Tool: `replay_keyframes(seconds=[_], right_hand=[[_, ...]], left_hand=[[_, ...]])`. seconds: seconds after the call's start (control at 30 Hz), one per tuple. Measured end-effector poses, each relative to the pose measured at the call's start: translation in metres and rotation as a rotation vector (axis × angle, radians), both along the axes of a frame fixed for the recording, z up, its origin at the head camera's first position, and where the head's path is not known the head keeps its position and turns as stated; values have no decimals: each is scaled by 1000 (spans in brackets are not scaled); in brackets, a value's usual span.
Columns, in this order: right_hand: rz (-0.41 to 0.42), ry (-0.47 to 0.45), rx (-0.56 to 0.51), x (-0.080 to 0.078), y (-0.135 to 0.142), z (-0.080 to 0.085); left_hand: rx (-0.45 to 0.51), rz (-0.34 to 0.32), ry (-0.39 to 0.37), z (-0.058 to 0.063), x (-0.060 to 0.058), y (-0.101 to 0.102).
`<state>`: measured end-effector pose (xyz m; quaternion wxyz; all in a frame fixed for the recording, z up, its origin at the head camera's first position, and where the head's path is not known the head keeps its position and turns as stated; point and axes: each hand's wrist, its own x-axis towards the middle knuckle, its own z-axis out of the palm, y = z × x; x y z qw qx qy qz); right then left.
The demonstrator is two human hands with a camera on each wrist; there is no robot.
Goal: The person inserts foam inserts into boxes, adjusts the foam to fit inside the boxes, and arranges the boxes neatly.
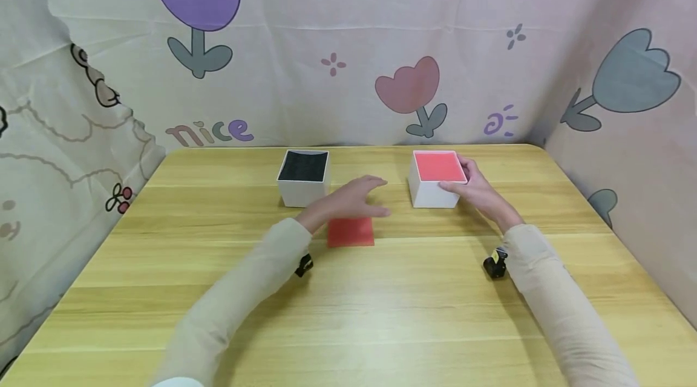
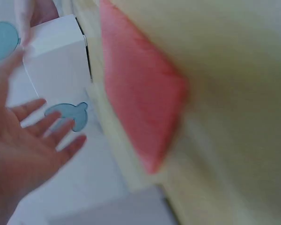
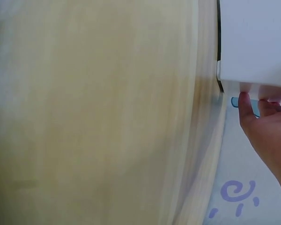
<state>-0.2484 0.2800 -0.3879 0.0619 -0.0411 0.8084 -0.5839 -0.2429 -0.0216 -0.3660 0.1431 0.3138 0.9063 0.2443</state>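
Observation:
My left hand [image 1: 351, 198] hovers with spread fingers and nothing in it, over the far edge of a flat red square [image 1: 351, 234]. That red square lies on the table, and in the left wrist view its whole diamond outline [image 2: 139, 86] shows below the hand [image 2: 30, 145]. My right hand [image 1: 479, 190] grips the right side of a white box [image 1: 434, 195], thumb at the front and fingers behind. Red material [image 1: 437, 167] fills the box top. In the right wrist view, fingertips [image 3: 244, 96] touch the box side [image 3: 257, 40].
A second white box [image 1: 303, 195] with a black top [image 1: 303, 167] stands left of my left hand. Behind the wooden table [image 1: 359, 308] hangs a printed curtain [image 1: 294, 91]. Small black devices are strapped at both wrists.

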Motion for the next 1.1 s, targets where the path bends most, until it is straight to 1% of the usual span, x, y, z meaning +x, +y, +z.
replay_keyframes(seconds=[0.07,0.1,0.17,0.23,0.33,0.43,0.5,0.57,0.63,0.83,0.93,1.1], right_hand=[[1,-6,0,1,-1,3],[0,-11,-6,2,-1,4],[3,-18,-8,5,-3,9],[3,-28,-17,7,-4,12],[1,-38,-16,8,-3,12],[1,-33,-7,6,0,7],[2,-24,-2,5,2,3],[2,-14,0,4,2,0],[2,-6,-4,5,1,-2],[12,-27,-26,6,-4,6],[15,-25,-18,3,-2,2],[11,-9,-3,4,-2,0]], left_hand=[[71,-2,-97,-3,6,-14],[93,-7,-129,-4,9,-21],[100,-8,-164,-8,15,-34],[104,-9,-171,-12,20,-46],[99,-23,-157,-21,23,-61],[66,-63,-149,-29,23,-72],[33,-89,-150,-34,22,-76],[8,-102,-160,-37,22,-79],[0,-109,-152,-40,22,-81],[-18,-110,-120,-40,24,-84],[-22,-105,-83,-39,25,-85],[-21,-89,-8,-34,25,-82]])
